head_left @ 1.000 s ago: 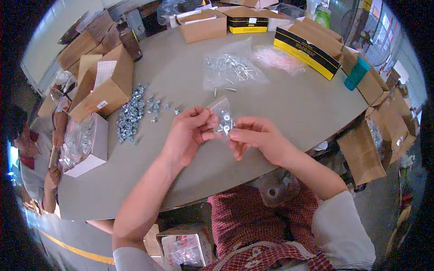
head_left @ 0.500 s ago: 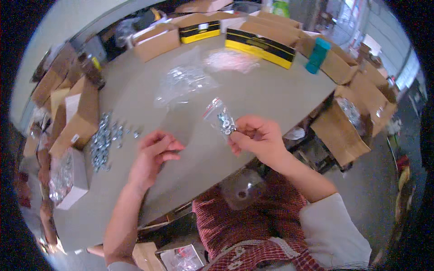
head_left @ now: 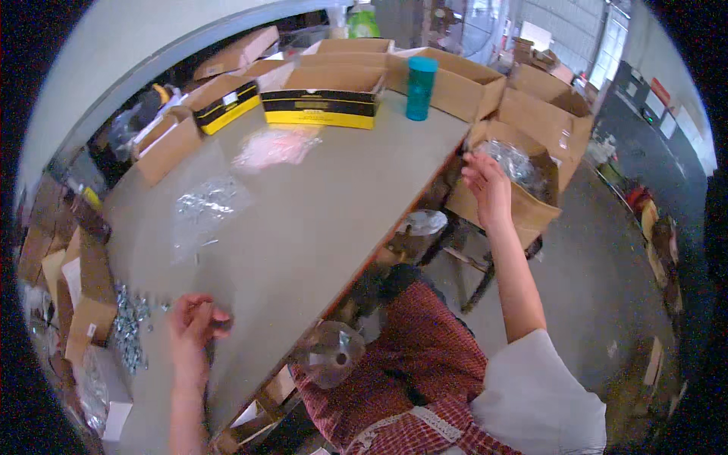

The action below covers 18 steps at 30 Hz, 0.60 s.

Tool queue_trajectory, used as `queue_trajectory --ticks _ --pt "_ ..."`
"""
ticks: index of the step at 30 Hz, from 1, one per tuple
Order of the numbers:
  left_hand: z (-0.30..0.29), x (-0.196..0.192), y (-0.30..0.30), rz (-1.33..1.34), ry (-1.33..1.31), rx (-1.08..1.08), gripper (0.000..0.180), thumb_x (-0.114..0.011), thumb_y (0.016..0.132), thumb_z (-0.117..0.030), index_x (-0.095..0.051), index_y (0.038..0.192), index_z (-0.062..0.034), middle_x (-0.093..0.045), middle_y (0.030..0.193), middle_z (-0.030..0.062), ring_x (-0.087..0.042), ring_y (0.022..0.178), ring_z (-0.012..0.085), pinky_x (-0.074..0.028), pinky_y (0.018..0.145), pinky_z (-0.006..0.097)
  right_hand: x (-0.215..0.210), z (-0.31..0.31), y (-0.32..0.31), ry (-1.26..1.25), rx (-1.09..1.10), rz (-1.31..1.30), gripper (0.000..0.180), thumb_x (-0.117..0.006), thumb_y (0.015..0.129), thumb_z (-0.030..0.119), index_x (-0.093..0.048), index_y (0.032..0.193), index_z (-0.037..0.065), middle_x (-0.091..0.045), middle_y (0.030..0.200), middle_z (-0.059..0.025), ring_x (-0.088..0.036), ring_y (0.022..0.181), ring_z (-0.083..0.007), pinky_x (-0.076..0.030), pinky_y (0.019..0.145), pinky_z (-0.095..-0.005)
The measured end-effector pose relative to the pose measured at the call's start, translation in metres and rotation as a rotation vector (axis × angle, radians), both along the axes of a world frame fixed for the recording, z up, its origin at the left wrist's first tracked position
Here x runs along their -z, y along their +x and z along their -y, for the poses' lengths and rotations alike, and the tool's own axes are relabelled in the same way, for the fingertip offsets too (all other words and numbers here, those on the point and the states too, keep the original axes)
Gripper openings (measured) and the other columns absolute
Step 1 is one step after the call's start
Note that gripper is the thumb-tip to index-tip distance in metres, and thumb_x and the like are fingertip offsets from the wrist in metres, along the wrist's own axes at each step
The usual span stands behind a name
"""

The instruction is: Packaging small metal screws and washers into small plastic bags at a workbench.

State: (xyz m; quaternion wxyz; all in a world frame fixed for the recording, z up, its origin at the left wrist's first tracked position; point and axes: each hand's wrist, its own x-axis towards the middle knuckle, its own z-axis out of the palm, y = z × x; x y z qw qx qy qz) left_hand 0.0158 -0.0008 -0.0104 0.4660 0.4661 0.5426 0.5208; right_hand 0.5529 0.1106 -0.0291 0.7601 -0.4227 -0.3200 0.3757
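Observation:
My right hand (head_left: 485,186) reaches out past the right end of the grey table (head_left: 318,227), fingers spread and holding nothing. It hovers at the rim of an open cardboard box (head_left: 531,216) with clear plastic bags (head_left: 519,163) of small metal parts inside. My left hand (head_left: 193,322) rests on the table's near left part with its fingers curled in, and nothing shows in them. A loose pile of silver screws (head_left: 129,334) lies just left of it.
A clear bag of metal parts (head_left: 205,205) and a pink bag (head_left: 273,148) lie mid-table. Black-and-yellow boxes (head_left: 318,106), a teal cup (head_left: 419,87) and brown cartons (head_left: 87,288) ring the table. A clear plastic bottle (head_left: 334,353) sits by my lap.
My hands came apart. The right hand carried the small clear bag away to the box on the right and now holds nothing. The left hand dropped to the table near the screws.

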Motion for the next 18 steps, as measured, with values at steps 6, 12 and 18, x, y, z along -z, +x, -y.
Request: queue_trajectory --ticks 6,12,18 --pt "-0.001 0.000 -0.005 -0.026 -0.010 0.095 0.014 -0.057 0.099 -0.011 -0.058 0.108 -0.0009 -0.067 0.088 0.0093 -0.066 0.078 0.0172 -0.055 0.061 0.030 -0.020 -0.032 -0.152 0.121 -0.374 0.535 0.016 -0.055 0.094 0.007 -0.066 0.104 0.002 -0.071 0.097 -0.0060 -0.063 0.081 -0.0122 -0.052 0.076 -0.0281" --pt "0.002 -0.003 -0.009 -0.017 0.006 0.071 0.012 -0.057 0.098 -0.006 -0.057 0.108 0.0011 -0.068 0.087 0.0115 -0.067 0.080 0.0172 -0.058 0.061 0.030 -0.036 -0.132 -0.275 0.191 -0.503 1.413 0.034 -0.064 0.091 0.028 -0.066 0.108 -0.001 -0.069 0.101 -0.0146 -0.068 0.091 -0.0284 -0.054 0.083 -0.0397" --pt "0.001 -0.001 -0.015 0.021 0.027 0.076 0.010 -0.055 0.099 -0.006 -0.057 0.107 0.0002 -0.067 0.085 0.0103 -0.067 0.076 0.0165 -0.057 0.060 0.029 -0.026 -0.215 -0.306 -0.020 -0.025 1.725 0.046 -0.067 0.084 0.033 -0.064 0.112 -0.004 -0.059 0.118 -0.0311 -0.059 0.112 -0.0416 -0.049 0.096 -0.0472"
